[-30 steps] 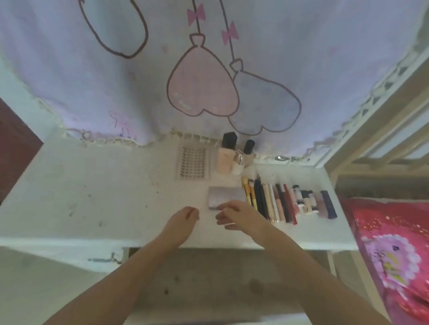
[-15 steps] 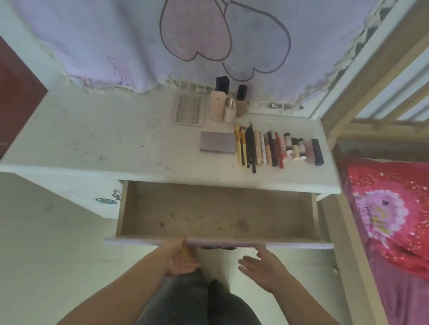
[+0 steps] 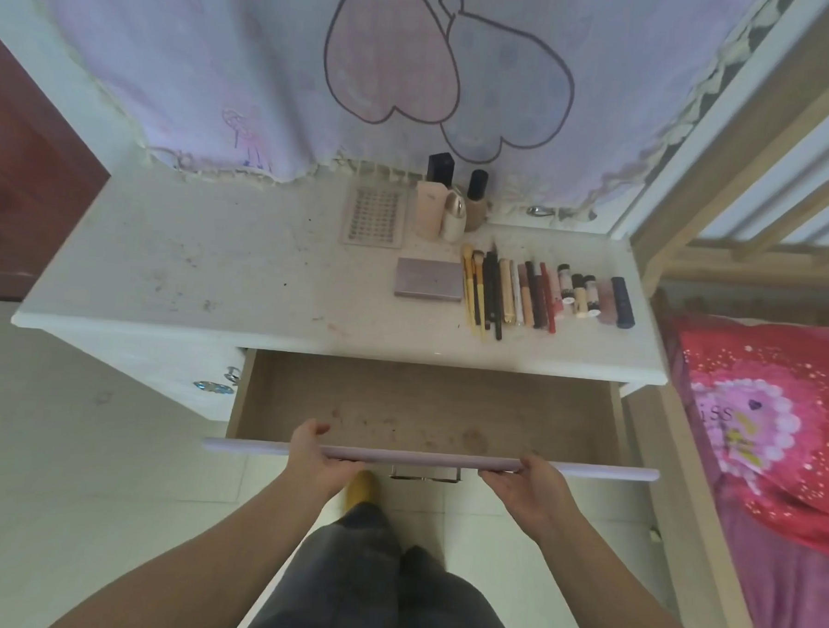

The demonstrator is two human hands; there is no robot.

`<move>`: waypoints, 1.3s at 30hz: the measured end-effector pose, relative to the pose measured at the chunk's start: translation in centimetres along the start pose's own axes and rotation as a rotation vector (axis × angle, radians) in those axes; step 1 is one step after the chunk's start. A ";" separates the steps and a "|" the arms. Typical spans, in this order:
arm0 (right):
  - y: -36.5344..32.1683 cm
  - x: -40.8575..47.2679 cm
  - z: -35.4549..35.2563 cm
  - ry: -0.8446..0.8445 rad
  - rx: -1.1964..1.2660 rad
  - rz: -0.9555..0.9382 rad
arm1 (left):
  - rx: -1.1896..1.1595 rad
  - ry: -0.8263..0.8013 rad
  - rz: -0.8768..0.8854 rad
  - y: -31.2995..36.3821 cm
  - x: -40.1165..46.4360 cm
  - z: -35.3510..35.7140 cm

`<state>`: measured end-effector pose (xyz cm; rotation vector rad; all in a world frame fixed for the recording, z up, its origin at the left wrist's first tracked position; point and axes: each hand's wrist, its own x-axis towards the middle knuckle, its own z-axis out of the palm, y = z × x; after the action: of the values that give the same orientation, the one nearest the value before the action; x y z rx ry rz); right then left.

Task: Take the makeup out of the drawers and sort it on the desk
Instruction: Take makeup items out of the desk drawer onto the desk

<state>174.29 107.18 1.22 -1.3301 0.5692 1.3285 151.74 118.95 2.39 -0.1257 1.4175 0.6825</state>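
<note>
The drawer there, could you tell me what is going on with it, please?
A person grips the front edge of the open drawer with both hands, the left hand and the right hand on either side of its handle. Nothing shows inside it but stains. The makeup is on the desk: a palette, a row of brushes and tubes, and bottles behind.

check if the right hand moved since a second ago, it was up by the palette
Yes. The right hand has come off the desk top, away from the palette, toward the person, and now grips the open drawer's front edge.
</note>
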 end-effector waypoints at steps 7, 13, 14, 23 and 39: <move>-1.5 0.0 2.0 -0.058 -0.075 -0.054 | -0.027 -0.023 -0.008 2.6 -0.3 2.0; -4.6 1.1 4.7 -0.072 0.032 -0.029 | -0.124 -0.098 -0.014 4.0 0.4 4.4; -4.8 1.4 4.9 -0.075 0.032 -0.025 | -0.133 -0.107 -0.014 4.4 0.7 4.7; -6.9 3.6 8.2 -0.077 -0.011 -0.083 | -0.170 -0.230 -0.053 6.8 2.9 7.3; -16.8 -8.6 14.4 0.046 -1.851 -0.580 | 1.632 -0.534 0.652 10.5 -6.9 17.4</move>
<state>181.92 121.51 18.53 -2.5865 -1.3608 1.1264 161.48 133.18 15.25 1.7053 1.0915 -0.1242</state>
